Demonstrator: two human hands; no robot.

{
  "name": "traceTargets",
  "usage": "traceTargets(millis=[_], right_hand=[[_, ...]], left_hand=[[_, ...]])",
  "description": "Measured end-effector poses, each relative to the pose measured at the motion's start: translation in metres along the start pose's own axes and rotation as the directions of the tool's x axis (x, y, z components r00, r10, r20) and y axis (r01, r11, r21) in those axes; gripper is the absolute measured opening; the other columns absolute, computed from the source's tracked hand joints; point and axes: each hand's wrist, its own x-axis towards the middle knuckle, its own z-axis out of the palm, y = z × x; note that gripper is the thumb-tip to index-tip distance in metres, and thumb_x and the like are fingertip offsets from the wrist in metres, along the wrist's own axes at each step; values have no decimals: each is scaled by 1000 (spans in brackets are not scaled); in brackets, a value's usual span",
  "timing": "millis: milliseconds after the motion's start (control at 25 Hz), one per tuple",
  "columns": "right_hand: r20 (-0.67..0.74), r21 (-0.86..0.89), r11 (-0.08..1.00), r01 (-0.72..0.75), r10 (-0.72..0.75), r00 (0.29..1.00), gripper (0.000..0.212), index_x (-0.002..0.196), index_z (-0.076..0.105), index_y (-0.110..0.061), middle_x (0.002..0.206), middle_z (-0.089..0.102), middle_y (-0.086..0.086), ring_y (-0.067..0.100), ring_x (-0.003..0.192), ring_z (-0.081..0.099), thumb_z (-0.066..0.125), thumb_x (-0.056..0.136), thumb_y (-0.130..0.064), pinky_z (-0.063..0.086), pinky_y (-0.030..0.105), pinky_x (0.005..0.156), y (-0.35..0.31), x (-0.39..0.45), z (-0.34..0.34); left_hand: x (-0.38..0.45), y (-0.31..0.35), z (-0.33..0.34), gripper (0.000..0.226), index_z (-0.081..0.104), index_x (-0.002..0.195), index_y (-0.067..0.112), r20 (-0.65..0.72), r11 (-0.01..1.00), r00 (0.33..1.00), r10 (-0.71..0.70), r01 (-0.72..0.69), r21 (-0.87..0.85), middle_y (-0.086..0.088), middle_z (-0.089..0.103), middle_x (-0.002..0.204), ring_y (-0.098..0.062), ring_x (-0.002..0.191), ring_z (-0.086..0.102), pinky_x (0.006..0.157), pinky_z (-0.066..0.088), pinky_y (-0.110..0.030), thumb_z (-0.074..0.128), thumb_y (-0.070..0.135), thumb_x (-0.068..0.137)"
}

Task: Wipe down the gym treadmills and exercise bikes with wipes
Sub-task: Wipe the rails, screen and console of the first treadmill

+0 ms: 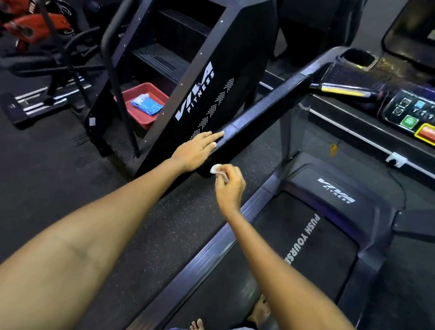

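I stand on a black treadmill (312,232); its left handrail (268,107) slopes from the console down toward me. My left hand (197,149) rests with straight fingers on the handrail's lower end. Just below and right of it, my right hand (228,185) pinches a small crumpled white wipe (216,168) close to the rail's end. The console (432,124) with coloured buttons sits at the upper right.
A black stair climber (210,61) stands left of the treadmill; a red tray (144,105) on its lower step holds a blue wipe pack (146,105). Red exercise bikes (33,21) stand at the far left. My bare feet (257,314) are on the belt.
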Motion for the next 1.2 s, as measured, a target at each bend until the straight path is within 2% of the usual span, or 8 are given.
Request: traceTargets(millis=[80, 200, 280, 400, 600, 760, 920, 1200], right_hand=[[-38, -45, 999, 4, -6, 999, 23, 78, 68, -4, 83, 63, 15, 13, 68, 53, 54, 74, 13, 35, 4, 66, -4, 15, -18], [-82, -89, 995, -42, 35, 996, 19, 79, 69, -2, 82, 64, 16, 22, 72, 57, 54, 75, 10, 39, 19, 67, -7, 37, -44], [-97, -98, 994, -47, 38, 995, 18, 79, 68, -2, 78, 63, 16, 23, 71, 57, 55, 75, 10, 40, 26, 67, -8, 48, -61], [-134, -116, 992, -52, 36, 990, 17, 78, 68, -3, 77, 64, 16, 26, 71, 59, 56, 75, 8, 42, 31, 67, -10, 64, -85], [-231, -136, 986, -98, 64, 971, 15, 81, 67, -3, 86, 67, 12, 20, 77, 57, 56, 78, 5, 38, 23, 67, -1, 89, -137], [-339, -114, 978, -174, 126, 932, 14, 79, 66, -2, 80, 66, 10, 16, 74, 55, 55, 77, 6, 42, 27, 77, 14, 113, -190], [-448, -107, 962, -251, 178, 876, 13, 80, 67, -1, 79, 66, 8, 17, 77, 56, 56, 78, 5, 39, 24, 67, 32, 139, -253], [-600, -69, 950, -304, 203, 773, 7, 83, 67, -2, 81, 66, 8, 17, 77, 56, 60, 81, 0, 36, 21, 64, 58, 159, -348]], left_hand=[[-6, 4, -1, 44, 30, 146, 34, -15, 1000, 1000, -6, 6, 25, -3, 26, 155, -17, 143, 23, 113, 24, -36, 32, 34, 102], [-12, 10, -4, 52, 29, 148, 23, -21, 993, 1000, 18, -16, 120, -6, 23, 156, -22, 143, 22, 115, 21, -37, 42, 36, 100], [-13, 19, -3, 61, 31, 147, 12, -38, 978, 997, 70, -61, 197, -11, 23, 155, -25, 144, 19, 116, 17, -36, 53, 34, 95], [-7, 44, 4, 64, 38, 141, 3, -68, 967, 979, 192, -177, 184, -16, 30, 151, -28, 142, 23, 115, 16, -33, 64, 29, 88], [23, 110, 32, 58, 41, 137, 1, 7, 948, 948, 318, -318, 35, -16, 37, 146, -25, 138, 31, 112, 21, -29, 65, 21, 88], [65, 155, 63, 59, 38, 139, 4, 99, 935, 930, 354, -352, -36, -12, 39, 145, -23, 135, 36, 111, 26, -29, 63, 22, 89], [112, 210, 93, 58, 37, 140, 4, 194, 921, 900, 389, -382, -73, -12, 39, 144, -23, 134, 37, 108, 27, -27, 62, 21, 90], [165, 302, 148, 56, 35, 141, 6, 294, 848, 797, 528, -512, -136, -12, 39, 144, -27, 128, 43, 106, 30, -29, 59, 20, 92]])
